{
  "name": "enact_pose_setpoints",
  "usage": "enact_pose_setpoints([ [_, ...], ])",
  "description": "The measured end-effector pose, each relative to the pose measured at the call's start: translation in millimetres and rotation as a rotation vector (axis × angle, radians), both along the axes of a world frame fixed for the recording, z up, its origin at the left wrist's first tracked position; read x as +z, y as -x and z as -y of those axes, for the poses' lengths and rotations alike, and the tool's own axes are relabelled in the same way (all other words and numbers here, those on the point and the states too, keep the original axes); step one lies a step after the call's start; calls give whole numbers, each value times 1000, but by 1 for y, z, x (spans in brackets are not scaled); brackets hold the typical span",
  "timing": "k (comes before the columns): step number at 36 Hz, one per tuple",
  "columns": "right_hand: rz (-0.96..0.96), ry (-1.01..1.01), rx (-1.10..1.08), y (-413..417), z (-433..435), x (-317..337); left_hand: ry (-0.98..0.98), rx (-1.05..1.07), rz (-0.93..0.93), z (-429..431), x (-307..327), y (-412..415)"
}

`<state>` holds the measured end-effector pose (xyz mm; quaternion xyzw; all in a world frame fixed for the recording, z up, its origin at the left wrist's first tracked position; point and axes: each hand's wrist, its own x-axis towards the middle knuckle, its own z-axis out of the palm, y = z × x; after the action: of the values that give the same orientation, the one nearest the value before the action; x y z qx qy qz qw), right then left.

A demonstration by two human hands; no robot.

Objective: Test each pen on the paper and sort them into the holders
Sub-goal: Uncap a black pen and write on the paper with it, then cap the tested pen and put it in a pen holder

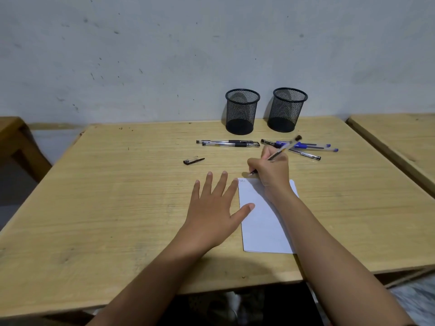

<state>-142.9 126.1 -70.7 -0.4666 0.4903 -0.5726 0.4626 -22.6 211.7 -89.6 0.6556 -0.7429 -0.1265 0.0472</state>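
Note:
My right hand point(270, 170) grips a clear pen point(286, 147) with its tip down at the top left corner of the white paper point(263, 222), beside a small scribble. My left hand point(211, 208) lies flat with fingers spread, thumb and forefinger on the paper's left edge. A loose black pen cap point(193, 160) lies to the left. Two black pens point(228, 143) lie side by side behind it. Several blue and black pens point(306, 148) lie in a heap to the right. Two black mesh holders, the left holder point(242, 111) and the right holder point(286, 109), stand by the wall with nothing in them.
The wooden table point(117, 196) ends at a grey wall point(164, 55). A second wooden table point(400, 137) stands close on the right, and part of a wooden bench point(14, 137) shows at the far left.

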Motion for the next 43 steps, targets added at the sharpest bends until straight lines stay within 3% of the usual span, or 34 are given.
enact_pose_setpoints([
  [6, 198, 0, -90, 11, -1, 7, 8, 7, -5, 1, -1, 0],
  [18, 273, -44, 144, 8, 8, 7, -65, 35, -2, -4, 2, 11],
  [22, 275, -12, 165, 8, 8, 13, -37, 64, -160, 0, 10, 2],
  [26, 333, -18, 188, 13, 8, 24, 175, 180, -308, 26, 22, -29],
  [30, 296, -5, 197, 20, 8, 34, 188, 291, -281, 56, 22, -60],
  [35, 302, 21, 222, 21, 5, 40, 237, 264, -274, 69, 9, -72],
  [40, 252, 22, 235, 18, 2, 42, 340, 241, -449, 66, 11, -70],
  [43, 205, 17, 265, 16, -3, 42, 336, 213, -662, 61, 18, -68],
])
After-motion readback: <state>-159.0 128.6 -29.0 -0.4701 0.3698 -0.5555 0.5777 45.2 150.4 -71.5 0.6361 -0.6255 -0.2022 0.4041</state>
